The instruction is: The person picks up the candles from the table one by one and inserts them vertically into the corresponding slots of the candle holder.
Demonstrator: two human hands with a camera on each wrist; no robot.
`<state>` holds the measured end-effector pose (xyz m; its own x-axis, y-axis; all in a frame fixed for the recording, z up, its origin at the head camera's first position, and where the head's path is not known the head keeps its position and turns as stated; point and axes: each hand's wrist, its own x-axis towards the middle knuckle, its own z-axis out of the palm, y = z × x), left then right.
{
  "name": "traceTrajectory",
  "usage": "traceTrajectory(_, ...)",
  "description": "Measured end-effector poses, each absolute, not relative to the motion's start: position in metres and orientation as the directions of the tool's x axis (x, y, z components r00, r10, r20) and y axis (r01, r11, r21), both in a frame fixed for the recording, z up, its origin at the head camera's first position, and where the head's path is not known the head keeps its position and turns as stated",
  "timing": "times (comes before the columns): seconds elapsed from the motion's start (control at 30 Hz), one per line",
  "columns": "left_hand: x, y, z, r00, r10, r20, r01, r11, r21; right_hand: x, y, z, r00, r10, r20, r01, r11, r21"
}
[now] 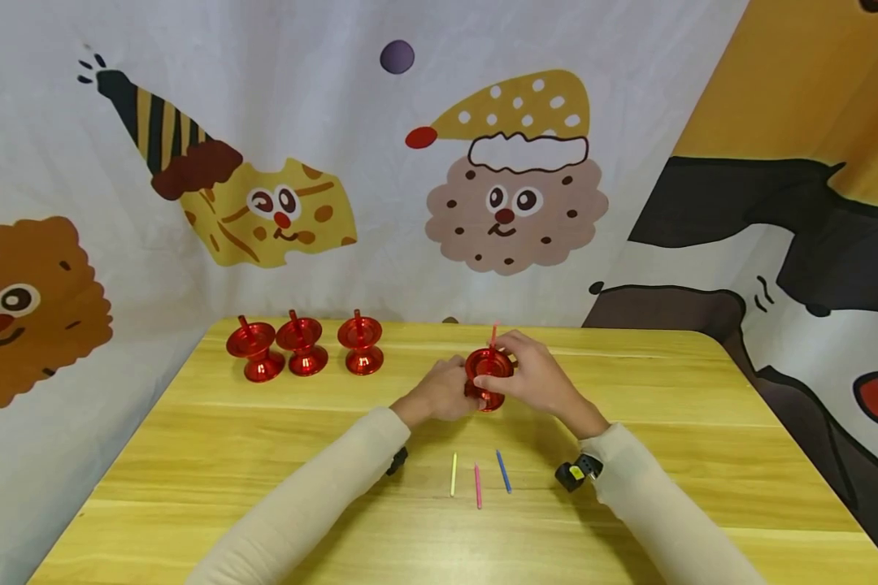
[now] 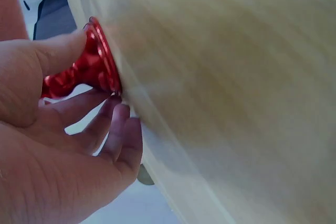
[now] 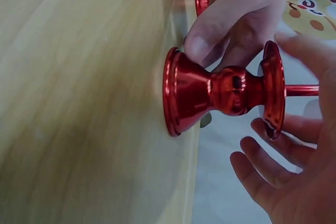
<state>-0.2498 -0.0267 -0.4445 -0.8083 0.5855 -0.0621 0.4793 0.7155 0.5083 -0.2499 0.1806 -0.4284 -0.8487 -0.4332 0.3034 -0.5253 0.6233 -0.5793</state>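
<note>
A shiny red candle holder (image 1: 485, 398) stands on the table between both hands. My left hand (image 1: 446, 388) grips its flared foot from the left, thumb and fingers around it; the left wrist view shows the same foot (image 2: 94, 61) near the tabletop. From the right, my right hand (image 1: 541, 374) holds the upper dish (image 3: 273, 90) by its rim, thumb in front and fingers behind. A thin pinkish-red candle (image 1: 494, 331) rises upright from the middle of the dish. Its lower end cannot be made out clearly.
Three more red candle holders, a left one (image 1: 263, 366), a middle one (image 1: 307, 360) and a right one (image 1: 364, 360), stand at the back left. A yellow candle (image 1: 454, 475), a pink candle (image 1: 478, 486) and a blue candle (image 1: 504, 471) lie in front of the hands.
</note>
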Motion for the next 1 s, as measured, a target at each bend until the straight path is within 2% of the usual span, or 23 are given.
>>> traceTrajectory(0.2,-0.247,-0.042,-0.438,-0.791,0.606,-0.085,0.434,0.653,0.621,-0.248,0.179,-0.433,-0.849,-0.439,0.295,-0.525,0.626,-0.577)
traceTrajectory(0.47,-0.223,-0.076,-0.427,-0.873,0.476,-0.103,0.264,0.639,0.722,-0.244,0.185,-0.429,-0.867,-0.427,0.258,-0.491,0.639,-0.592)
traceTrajectory(0.57,-0.213,-0.094,-0.422,-0.914,0.403,-0.049,0.229,0.611,0.758,-0.243,0.188,-0.428,-0.862,-0.437,0.258,-0.498,0.632,-0.594)
traceTrajectory(0.73,-0.203,-0.122,-0.419,-0.963,0.243,0.116,0.241,0.590,0.770,-0.242,0.196,-0.431,-0.859,-0.442,0.257,-0.502,0.629,-0.594)
traceTrajectory(0.9,-0.205,-0.145,-0.419,-0.961,0.080,0.266,0.263,0.570,0.778,-0.241,0.205,-0.432,-0.856,-0.446,0.262,-0.507,0.629,-0.589)
traceTrajectory(1.0,-0.210,-0.155,-0.419,-0.952,0.007,0.306,0.258,0.556,0.790,-0.240,0.210,-0.430,-0.853,-0.451,0.263,-0.513,0.625,-0.588)
